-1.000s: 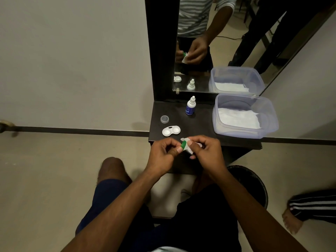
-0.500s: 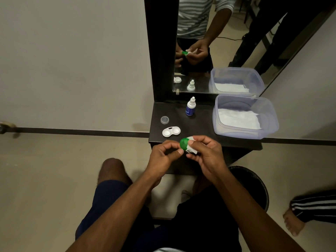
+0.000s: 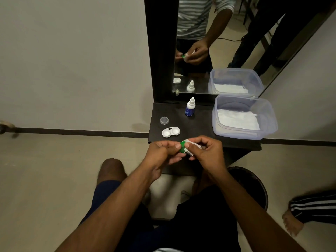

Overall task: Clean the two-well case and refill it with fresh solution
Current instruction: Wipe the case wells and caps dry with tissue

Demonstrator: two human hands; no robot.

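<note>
The white two-well case (image 3: pixel 171 132) lies open on the dark shelf (image 3: pixel 198 130), both wells facing up. A small solution bottle (image 3: pixel 190 107) with a blue label and white tip stands behind it. Just in front of the shelf's edge, my left hand (image 3: pixel 161 153) pinches a green cap (image 3: pixel 182 147). My right hand (image 3: pixel 206 151) grips a wad of white tissue (image 3: pixel 190 144) pressed against that cap. Most of the tissue is hidden inside my fingers.
A small clear round cap (image 3: pixel 164 120) lies left of the case. A clear plastic tub (image 3: pixel 243 117) holding white tissues fills the shelf's right side. A mirror (image 3: pixel 218 44) rises behind. A dark bin (image 3: pixel 254 186) stands below right. Another person's foot (image 3: pixel 292 222) is at far right.
The green cap has turned between my fingers from edge-on to face-on and partly back, while the tissue rubs it. Both hands stay at the shelf's front edge.
</note>
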